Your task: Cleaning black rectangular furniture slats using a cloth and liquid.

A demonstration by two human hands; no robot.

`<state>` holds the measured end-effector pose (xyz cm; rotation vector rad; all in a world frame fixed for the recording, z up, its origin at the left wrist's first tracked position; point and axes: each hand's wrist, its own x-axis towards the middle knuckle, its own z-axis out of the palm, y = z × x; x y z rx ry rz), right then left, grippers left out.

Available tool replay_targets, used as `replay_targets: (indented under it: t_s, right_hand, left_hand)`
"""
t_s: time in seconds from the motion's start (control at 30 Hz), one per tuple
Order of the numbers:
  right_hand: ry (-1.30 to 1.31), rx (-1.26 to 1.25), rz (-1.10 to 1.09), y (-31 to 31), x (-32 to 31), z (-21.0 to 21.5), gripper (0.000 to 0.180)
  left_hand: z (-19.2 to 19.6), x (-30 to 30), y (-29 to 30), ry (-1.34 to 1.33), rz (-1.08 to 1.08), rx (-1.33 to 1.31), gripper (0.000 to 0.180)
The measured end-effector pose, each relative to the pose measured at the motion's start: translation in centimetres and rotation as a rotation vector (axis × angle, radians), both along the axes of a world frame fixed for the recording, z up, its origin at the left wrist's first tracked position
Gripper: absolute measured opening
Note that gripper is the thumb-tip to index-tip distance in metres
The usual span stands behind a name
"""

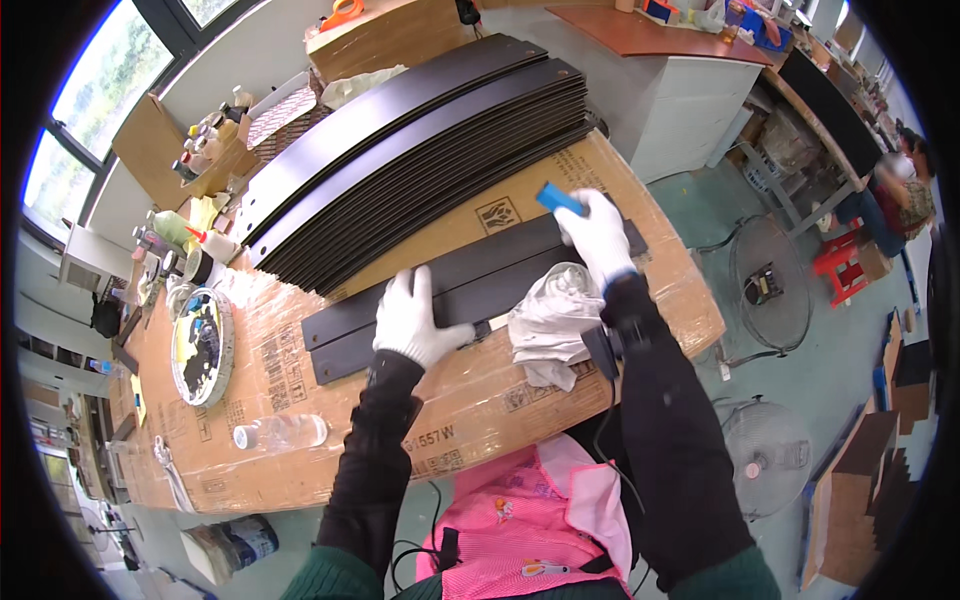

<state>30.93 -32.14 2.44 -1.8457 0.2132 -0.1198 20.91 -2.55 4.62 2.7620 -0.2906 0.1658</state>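
Observation:
Two long black panels point(500, 275) lie across the cardboard-covered table point(330, 440). My left hand point(413, 318), in a white glove, presses flat on the near panel around its middle. My right hand point(597, 238), also gloved, grips a small blue block point(558, 198) held against the right end of the far panel. A crumpled white rag point(548, 320) lies on the panels and table between my two hands.
A large stack of long black panels point(420, 150) fills the far side of the table. A round palette plate point(201, 345), a clear plastic bottle point(282, 432) and small paint bottles point(205, 140) sit at left. Floor fans point(768, 280) stand at right. Another person point(905, 185) sits far right.

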Motion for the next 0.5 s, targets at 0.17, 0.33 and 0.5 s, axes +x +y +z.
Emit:
replay_targets:
  t_s: [0.17,0.33,0.5]
  right_hand:
    - [0.086,-0.677,-0.01,8.0,5.7,-0.7,0.042]
    - [0.083,-1.028,0.106,8.7,3.7,0.0,0.074]
    - [-0.096,-1.1,0.369,8.1,-10.4,2.5,0.079]
  left_hand:
    - [-4.3,-4.9,6.9,-0.012,0.068,0.157,0.091]
    - [-3.7,-4.1,7.5,0.008,0.085,0.13,0.073]
    - [-3.7,-4.0,10.1,0.063,0.094,0.135,0.07]
